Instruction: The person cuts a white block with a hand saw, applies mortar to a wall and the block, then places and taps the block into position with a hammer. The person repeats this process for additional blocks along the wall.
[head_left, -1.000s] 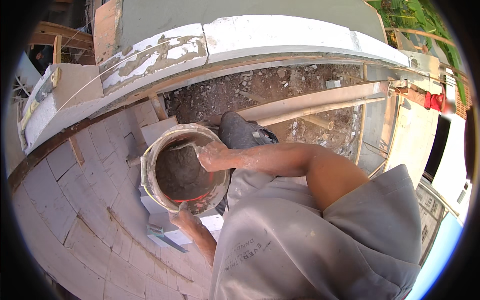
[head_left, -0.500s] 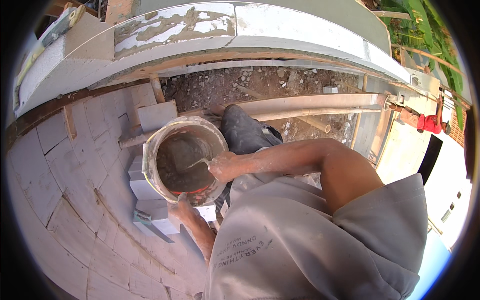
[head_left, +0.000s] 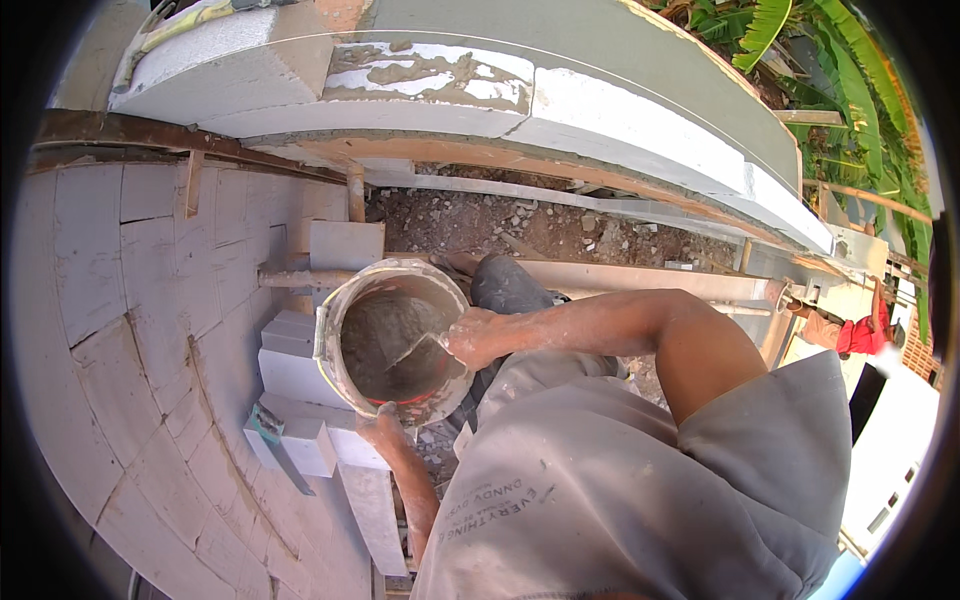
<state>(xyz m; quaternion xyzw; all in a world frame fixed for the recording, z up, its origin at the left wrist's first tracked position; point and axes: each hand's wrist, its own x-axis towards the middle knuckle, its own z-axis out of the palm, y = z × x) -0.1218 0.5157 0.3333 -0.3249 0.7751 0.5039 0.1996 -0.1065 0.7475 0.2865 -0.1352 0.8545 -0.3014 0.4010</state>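
A mortar-caked bucket (head_left: 335, 372) stands upright in front of me, with wet grey mortar (head_left: 378, 335) inside. My left hand (head_left: 382, 428) grips its near rim, thumb over the edge. Over the bucket's right side, my right hand (head_left: 474, 336) is closed round the handle of a trowel, whose bent metal shank (head_left: 412, 350) reaches down into the mortar. The trowel's blade is hidden in the mix. White blocks (head_left: 300, 372) are stacked beside the bucket, and a flat tool with a teal end (head_left: 268, 424) rests against them.
A block wall (head_left: 150, 300) rises at left. Ahead runs a course of white blocks (head_left: 640, 120), one smeared with mortar (head_left: 430, 75), under a taut string. Below lie rubble (head_left: 560, 225) and a long plank (head_left: 650, 282). A person in red (head_left: 862, 335) is far right, near green plants (head_left: 860, 90).
The view has shifted, so the bucket and both hands appear slightly further right and lower. Both grips stay the same, and the trowel shank remains in the bucket.
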